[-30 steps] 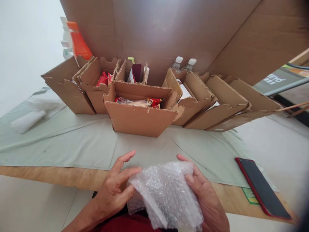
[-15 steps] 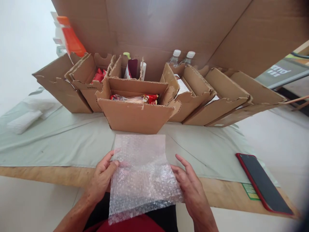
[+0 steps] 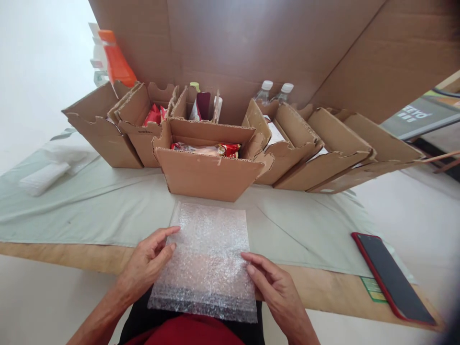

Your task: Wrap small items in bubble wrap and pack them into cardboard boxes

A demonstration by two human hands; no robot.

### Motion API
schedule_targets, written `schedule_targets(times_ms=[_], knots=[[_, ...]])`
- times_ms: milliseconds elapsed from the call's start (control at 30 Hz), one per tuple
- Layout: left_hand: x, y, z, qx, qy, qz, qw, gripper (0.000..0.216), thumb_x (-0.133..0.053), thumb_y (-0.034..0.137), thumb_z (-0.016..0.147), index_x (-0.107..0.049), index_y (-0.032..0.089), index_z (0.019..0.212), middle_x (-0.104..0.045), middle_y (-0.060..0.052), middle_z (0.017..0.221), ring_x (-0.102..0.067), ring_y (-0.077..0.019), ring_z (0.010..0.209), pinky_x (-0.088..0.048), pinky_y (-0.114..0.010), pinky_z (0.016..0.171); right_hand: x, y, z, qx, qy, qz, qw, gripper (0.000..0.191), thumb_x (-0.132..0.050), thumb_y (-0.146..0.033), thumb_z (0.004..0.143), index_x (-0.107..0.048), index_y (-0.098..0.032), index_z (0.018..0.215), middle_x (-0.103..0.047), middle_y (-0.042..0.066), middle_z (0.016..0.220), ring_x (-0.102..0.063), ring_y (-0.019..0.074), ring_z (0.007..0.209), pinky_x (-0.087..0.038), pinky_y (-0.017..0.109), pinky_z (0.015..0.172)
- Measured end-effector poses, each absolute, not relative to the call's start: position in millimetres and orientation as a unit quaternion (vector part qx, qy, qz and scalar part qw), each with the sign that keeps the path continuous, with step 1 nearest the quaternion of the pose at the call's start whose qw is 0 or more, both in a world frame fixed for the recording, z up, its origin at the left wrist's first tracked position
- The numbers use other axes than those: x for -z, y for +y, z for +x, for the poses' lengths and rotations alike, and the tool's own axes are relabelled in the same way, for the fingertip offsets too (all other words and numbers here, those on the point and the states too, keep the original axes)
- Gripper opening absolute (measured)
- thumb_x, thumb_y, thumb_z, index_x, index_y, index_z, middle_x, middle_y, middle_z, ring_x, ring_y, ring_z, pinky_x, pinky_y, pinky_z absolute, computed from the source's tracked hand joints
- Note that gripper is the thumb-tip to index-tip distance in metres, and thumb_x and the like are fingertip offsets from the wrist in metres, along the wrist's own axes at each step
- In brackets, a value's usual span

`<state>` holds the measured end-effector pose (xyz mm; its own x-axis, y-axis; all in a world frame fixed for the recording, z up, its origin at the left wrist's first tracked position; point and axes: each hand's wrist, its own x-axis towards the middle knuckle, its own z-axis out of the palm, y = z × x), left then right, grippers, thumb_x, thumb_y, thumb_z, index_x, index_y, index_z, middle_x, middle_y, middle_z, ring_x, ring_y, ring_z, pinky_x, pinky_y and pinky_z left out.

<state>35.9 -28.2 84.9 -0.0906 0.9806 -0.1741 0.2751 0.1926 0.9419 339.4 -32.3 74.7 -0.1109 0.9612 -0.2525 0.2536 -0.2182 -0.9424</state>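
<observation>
Green cloth point(image 3: 305, 225) overlies the wooden table point(image 3: 97, 258). Bubble wrap point(image 3: 208, 263) is spread before the central cardboard box point(image 3: 212, 177), extending past the table edge. Left hand point(image 3: 145, 261) and right hand point(image 3: 275, 282) touch opposite sides; pinch cannot be confirmed. Judged light, limp, slippery; best held by side edges.

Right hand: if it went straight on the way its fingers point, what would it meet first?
Probably the bubble wrap; the right hand points inward across its edge, though exact depth is unclear.

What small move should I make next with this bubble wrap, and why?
I'd probably fold the bubble wrap up from its near end, which overhangs the table edge; the nearest cardboard box ahead leaves little room to slide forward.
</observation>
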Motion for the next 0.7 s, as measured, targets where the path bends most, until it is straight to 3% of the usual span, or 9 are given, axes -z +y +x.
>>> schedule_targets(times_ms=[133, 200, 267, 367, 467, 567, 700], knots=[[-92, -40, 18, -0.378, 0.616, 0.574, 0.385, 0.034, -0.061, 0.038, 0.091, -0.074, 0.024, 0.120, -0.070, -0.007, 0.097, -0.066, -0.0166, 0.069, -0.055, -0.025, 0.057, -73, -44, 345, -0.502, -0.514, -0.600, 0.352, 0.036, -0.066, -0.048, 0.094, -0.077, -0.023, 0.117, -0.076, 0.006, 0.096, -0.069, 0.0185, 0.074, -0.061, 0.029, 0.065], [-89, -54, 5, -0.361, 0.617, 0.618, 0.327, 0.031, -0.059, 0.034, 0.094, -0.074, 0.028, 0.120, -0.069, -0.010, 0.116, -0.072, -0.0209, 0.086, -0.061, -0.027, 0.067, -70, -54, 355, -0.407, -0.593, -0.592, 0.363, 0.027, -0.063, -0.038, 0.096, -0.077, -0.026, 0.117, -0.076, 0.008, 0.111, -0.073, 0.0230, 0.093, -0.063, 0.033, 0.076], [-81, -69, -10, -0.335, 0.610, 0.674, 0.249, 0.031, -0.059, 0.029, 0.095, -0.072, 0.031, 0.123, -0.065, -0.010, 0.131, -0.071, -0.0259, 0.106, -0.063, -0.032, 0.081, -64, -66, 368, -0.269, -0.700, -0.555, 0.360, 0.032, -0.062, -0.024, 0.096, -0.072, -0.031, 0.125, -0.073, 0.007, 0.124, -0.069, 0.0261, 0.113, -0.060, 0.038, 0.093], [-71, -87, -25, -0.260, 0.577, 0.759, 0.155, 0.048, -0.056, 0.018, 0.093, -0.064, 0.033, 0.137, -0.054, -0.009, 0.152, -0.056, -0.0345, 0.135, -0.054, -0.047, 0.106, -55, -81, 382, -0.096, -0.814, -0.488, 0.301, 0.060, -0.062, -0.015, 0.092, -0.053, -0.031, 0.149, -0.063, 0.010, 0.143, -0.059, 0.0306, 0.132, -0.052, 0.046, 0.105], [-67, -89, -27, -0.184, 0.530, 0.816, 0.140, 0.070, -0.054, 0.009, 0.087, -0.048, 0.034, 0.152, -0.035, -0.007, 0.167, -0.034, -0.0397, 0.152, -0.038, -0.061, 0.118, -50, -84, 380, -0.018, -0.869, -0.447, 0.212, 0.068, -0.060, -0.017, 0.091, -0.042, -0.023, 0.157, -0.050, 0.015, 0.156, -0.046, 0.0347, 0.143, -0.048, 0.050, 0.106], [-69, -76, -21, -0.142, 0.469, 0.856, 0.165, 0.084, -0.059, 0.005, 0.080, -0.041, 0.037, 0.156, -0.027, -0.006, 0.170, -0.028, -0.0411, 0.154, -0.031, -0.066, 0.120, -51, -73, 364, -0.005, -0.889, -0.424, 0.172, 0.060, -0.058, -0.017, 0.091, -0.050, -0.020, 0.151, -0.048, 0.017, 0.156, -0.044, 0.0351, 0.145, -0.047, 0.051, 0.106], [-76, -59, -12, -0.146, 0.430, 0.865, 0.212, 0.089, -0.067, 0.005, 0.074, -0.044, 0.036, 0.154, -0.027, -0.007, 0.170, -0.028, -0.0425, 0.154, -0.024, -0.068, 0.122, -60, -59, 348, -0.029, -0.890, -0.392, 0.229, 0.041, -0.053, -0.009, 0.091, -0.069, -0.023, 0.126, -0.060, 0.015, 0.146, -0.051, 0.0318, 0.140, -0.051, 0.050, 0.104]])
